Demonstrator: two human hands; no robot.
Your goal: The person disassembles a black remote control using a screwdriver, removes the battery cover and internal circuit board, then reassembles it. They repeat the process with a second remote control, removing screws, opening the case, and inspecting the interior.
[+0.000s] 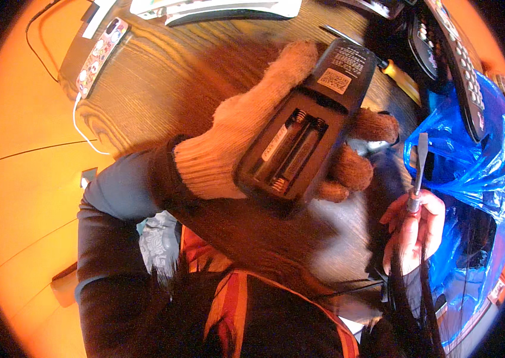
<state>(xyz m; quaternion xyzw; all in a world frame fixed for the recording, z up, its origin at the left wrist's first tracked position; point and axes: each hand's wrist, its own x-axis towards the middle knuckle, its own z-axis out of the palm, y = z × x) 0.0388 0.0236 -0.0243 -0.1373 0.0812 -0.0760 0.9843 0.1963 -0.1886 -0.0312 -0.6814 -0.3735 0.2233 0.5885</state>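
Note:
In my left hand (234,131), which wears a knitted glove, lies a black remote control (324,106) with its back turned up. The thumb runs along its left side and the fingers curl round its right edge. Its battery compartment (291,149) is uncovered, with coil springs showing and no batteries visible inside. My bare right hand (416,232) is closed round a screwdriver (422,158) to the right of the remote. The blade points up and away, while the fingers hide most of the handle.
On the wooden table (169,77), a phone in a patterned case (102,58) with a white cable lies far left. White papers (222,11) are at the back. A yellow-handled tool (402,82), another remote control (464,65) and a blue plastic bag (491,161) are on the right.

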